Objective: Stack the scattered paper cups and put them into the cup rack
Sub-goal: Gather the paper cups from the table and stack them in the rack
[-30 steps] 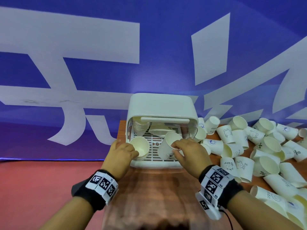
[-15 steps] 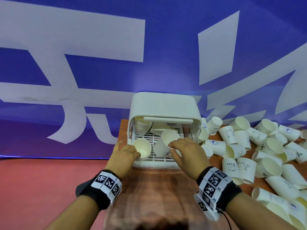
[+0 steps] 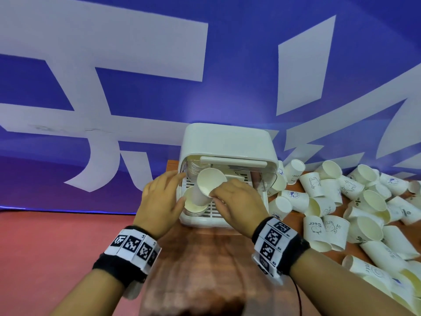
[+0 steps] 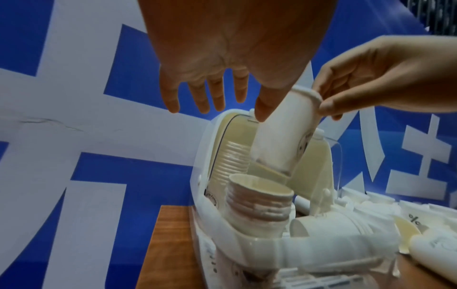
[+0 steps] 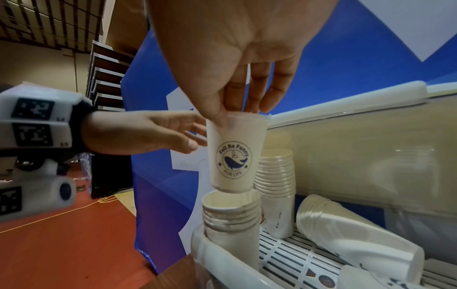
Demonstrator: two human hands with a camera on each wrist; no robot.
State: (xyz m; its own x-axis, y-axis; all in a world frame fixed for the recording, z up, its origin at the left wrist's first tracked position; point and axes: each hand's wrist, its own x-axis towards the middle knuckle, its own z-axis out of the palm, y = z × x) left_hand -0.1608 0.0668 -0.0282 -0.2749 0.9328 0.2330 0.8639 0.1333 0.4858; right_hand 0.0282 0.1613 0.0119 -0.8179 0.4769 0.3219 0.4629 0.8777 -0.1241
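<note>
My left hand (image 3: 159,201) hangs spread and empty at the left front corner of the cup rack (image 3: 227,142), fingers straight, the thumb close beside the cup I am carrying; from the left wrist view I cannot tell whether it touches. Just right of that hand, one upright stack of cups (image 5: 231,215) stands in the rack's front left corner, at least five rims showing. Behind it stands a second, taller upright stack (image 5: 275,176), about a dozen rims. To the right a third stack (image 5: 346,234) lies on its side on the slatted rack floor. That makes three stacks inside.

My right hand (image 3: 237,201) pinches one single cup (image 5: 235,154), printed with a whale emblem, by its rim: thumb outside, fingers (image 5: 257,88) inside. Its base sits just above the mouth of the front left stack, not yet seated, and the cup leans slightly.

Further right, a scattered pile of loose cups (image 3: 364,213) covers the wooden table (image 3: 205,258), well over twenty, most on their sides; an exact count is not possible.

Changes against the earlier frames: one second ago my left hand gripped the front stack and my right held the single cup lower, near the middle of the rack. The left hand has since let go and opened, and the cup has moved up and left over the stack.
</note>
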